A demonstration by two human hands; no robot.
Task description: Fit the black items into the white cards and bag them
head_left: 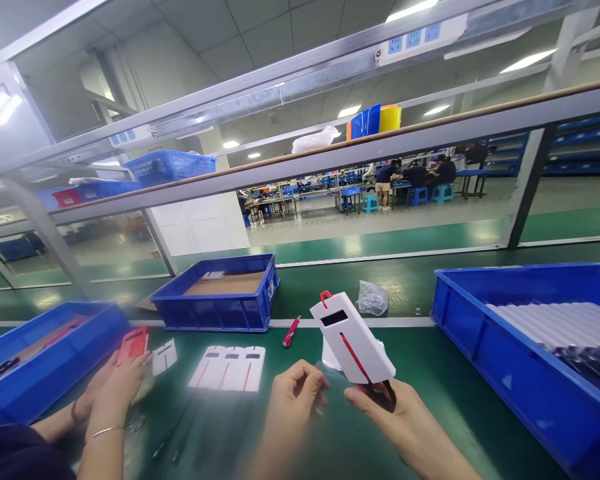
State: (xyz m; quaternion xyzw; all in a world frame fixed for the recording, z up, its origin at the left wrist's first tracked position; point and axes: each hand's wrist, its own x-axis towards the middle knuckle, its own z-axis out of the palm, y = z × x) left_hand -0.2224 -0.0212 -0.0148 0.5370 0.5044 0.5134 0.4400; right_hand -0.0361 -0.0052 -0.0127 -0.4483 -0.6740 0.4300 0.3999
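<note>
My right hand [400, 417] is closed on the lower end of a white power bank [353, 340] with a red stripe and a red loop at its top, and holds it tilted above the green belt. My left hand [296, 393] is just left of it, fingers curled in a pinch. What they pinch is too faint to name. Three white cases [229, 368] with red stripes lie side by side on the belt, left of my hands.
A co-worker's hands [115, 387] at the left hold a red case [133, 345]. Nearby are a red knife [291, 331], a crumpled plastic bag [373, 298] and blue bins at the left [55, 373], the middle [215, 313] and the right [510, 373].
</note>
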